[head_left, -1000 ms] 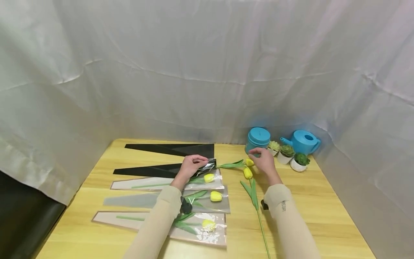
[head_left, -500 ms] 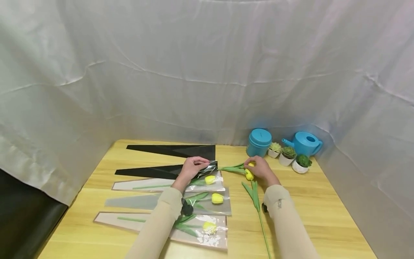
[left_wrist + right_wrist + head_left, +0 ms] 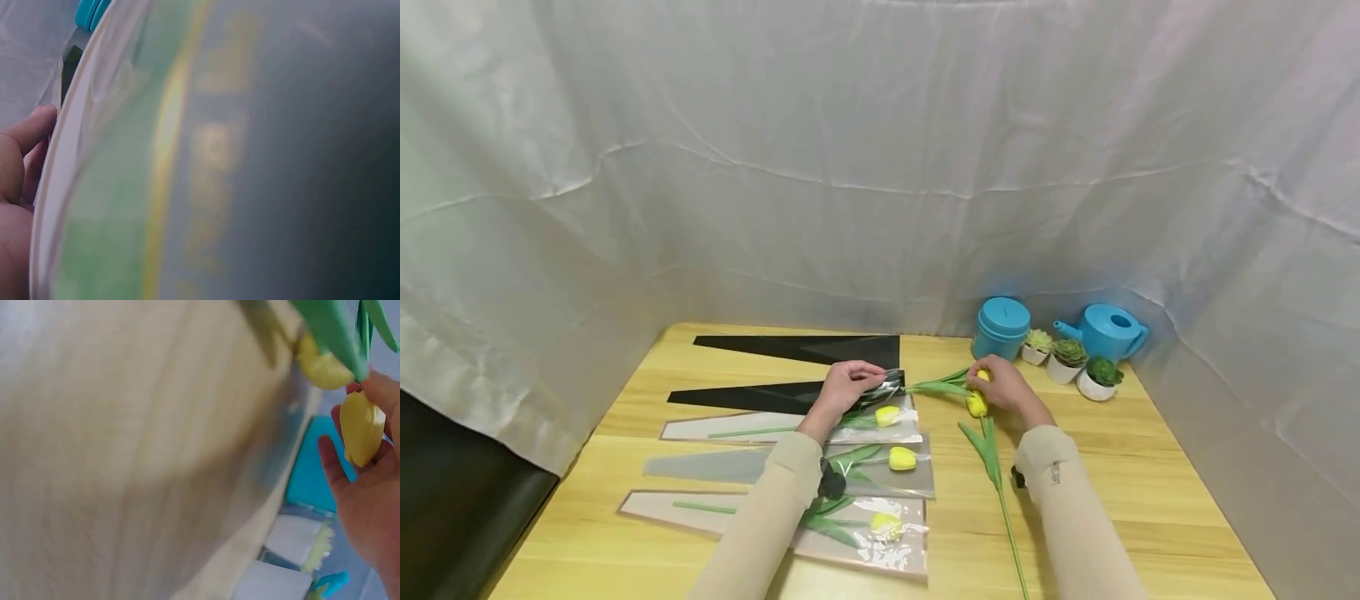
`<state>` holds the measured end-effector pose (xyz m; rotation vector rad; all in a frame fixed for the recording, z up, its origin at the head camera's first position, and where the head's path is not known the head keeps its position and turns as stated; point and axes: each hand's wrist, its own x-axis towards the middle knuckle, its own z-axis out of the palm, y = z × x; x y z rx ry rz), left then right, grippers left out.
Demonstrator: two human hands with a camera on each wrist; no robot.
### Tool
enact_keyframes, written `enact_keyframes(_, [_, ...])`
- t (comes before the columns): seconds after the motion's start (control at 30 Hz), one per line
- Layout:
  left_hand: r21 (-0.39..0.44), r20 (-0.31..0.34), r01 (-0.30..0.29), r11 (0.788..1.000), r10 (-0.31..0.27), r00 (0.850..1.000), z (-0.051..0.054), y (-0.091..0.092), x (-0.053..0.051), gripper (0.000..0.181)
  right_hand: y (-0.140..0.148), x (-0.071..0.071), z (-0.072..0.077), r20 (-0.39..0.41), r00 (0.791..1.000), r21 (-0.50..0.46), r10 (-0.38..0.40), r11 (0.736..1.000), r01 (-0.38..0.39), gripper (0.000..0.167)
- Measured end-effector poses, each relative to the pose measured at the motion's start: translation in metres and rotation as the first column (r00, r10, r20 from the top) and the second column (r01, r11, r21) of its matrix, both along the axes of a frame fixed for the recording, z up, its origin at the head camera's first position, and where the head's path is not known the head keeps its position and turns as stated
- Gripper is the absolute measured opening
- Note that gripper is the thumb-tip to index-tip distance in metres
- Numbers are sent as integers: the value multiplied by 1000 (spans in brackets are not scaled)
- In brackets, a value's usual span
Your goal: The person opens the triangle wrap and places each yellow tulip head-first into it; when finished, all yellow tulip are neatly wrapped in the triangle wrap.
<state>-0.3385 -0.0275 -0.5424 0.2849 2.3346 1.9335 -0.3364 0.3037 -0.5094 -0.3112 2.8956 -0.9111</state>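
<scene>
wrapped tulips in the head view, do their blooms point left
No, all three yellow blooms lie at the right, wide ends of their sleeves.

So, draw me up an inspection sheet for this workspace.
Surface: wooden table.
Job's things: three tulip-filled wrappers; far black wrapper; near black wrapper; loose tulip.
Clutter: blue canister, blue watering can, three potted succulents, grouped far right.
Grips: left grip pinches the near black wrapper's wide end; right grip holds another tulip at its yellow head, visible leaves outside that wrapper.
Cables: nothing seen.
Surroundings: pale curtain behind and both sides.
</scene>
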Motion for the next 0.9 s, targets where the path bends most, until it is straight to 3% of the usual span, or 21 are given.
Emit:
enact_keyframes(0.27, [20, -62, 16, 1000, -14, 998, 7, 1, 0, 14, -8, 9, 26, -77, 997, -2, -5, 1000, 5, 17])
enact_keyframes(0.43, [39, -66, 11, 999, -9, 998, 13, 5, 3, 16, -24, 14, 37, -115, 993, -15, 10, 1000, -11, 14])
enact_keyframes(0.9, [54, -69, 19, 998, -15, 998, 18, 17, 10, 15, -63, 19, 33, -157, 988, -13, -8, 1000, 6, 10])
